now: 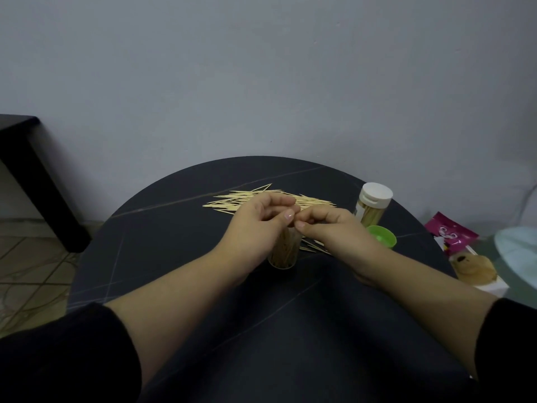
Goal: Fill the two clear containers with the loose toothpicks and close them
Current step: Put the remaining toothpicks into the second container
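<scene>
Toothpicks (pixel 258 199): loose pale heap on the far middle of the table, with a few more strewn by the right wrist; many already stand in the open container.
Handling: light, thin, stiff and sharp-tipped. They will likely roll and scatter, so they are best pinched at mid-length as a small aligned bundle and dropped in upright.
Open container (pixel 283 255): clear, upright, looks nearly full, just under both hands at the table's centre.
Left hand (pixel 252 225): fingers curled over the container's mouth; what they hold is hidden.
Right hand (pixel 337 229): thumb and fingertips drawn together, touching the left thumb; I cannot tell whether a toothpick lies between them.
Green lid (pixel 382 237): lying just right of the right hand, not yet fitted.
Capped container (pixel 373 205): filled, white cap on, behind the lid.
Table (pixel 174 242): dark, round.
</scene>
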